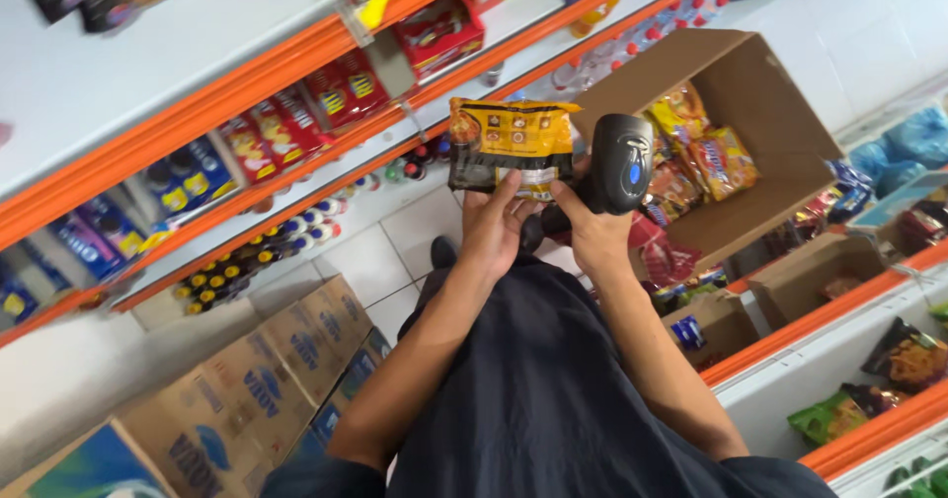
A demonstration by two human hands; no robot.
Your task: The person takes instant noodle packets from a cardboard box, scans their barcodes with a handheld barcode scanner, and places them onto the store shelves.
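Left hand point(494, 224) grips snack packet point(512, 148), long axis sideways; right hand point(592, 224) holds barcode scanner point(620, 162) touching packet's right edge.

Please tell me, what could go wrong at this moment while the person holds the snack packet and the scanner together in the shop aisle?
The left hand pinches the snack packet only by its lower edge, so it might slip and fall. The right hand holds the black scanner and also touches the packet; this shared grip may loosen. The open cardboard box stands close by the feet and could trip the person.
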